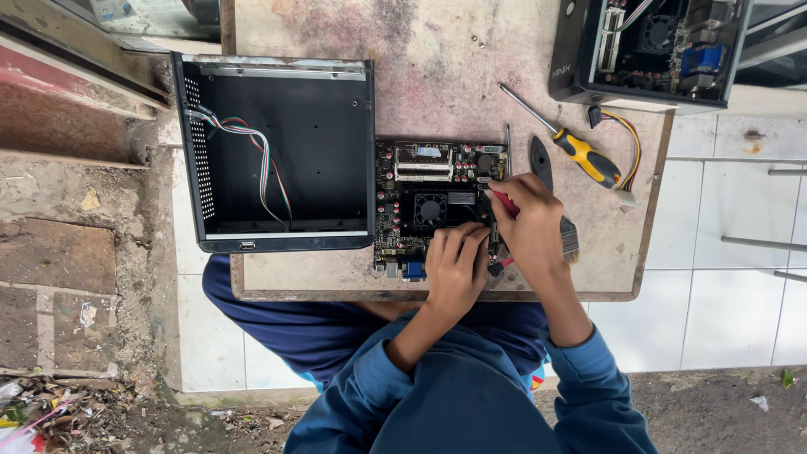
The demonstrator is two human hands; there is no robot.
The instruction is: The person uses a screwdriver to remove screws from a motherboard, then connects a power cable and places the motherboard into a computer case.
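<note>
**Working on the bare circuit board beside its case**

The circuit board point(437, 206) is lying on the worn table point(437, 76), just right of the open black case point(282, 151). The left hand point(456, 267) is pressing down flat on the board's near edge, fingers curled, steadying it. The right hand point(530, 223) is gripping a red-handled tool point(504, 202), tip at the board's right side. The next move likely calls for keeping the board steady. A yellow screwdriver point(580, 155) is lying near.
</note>
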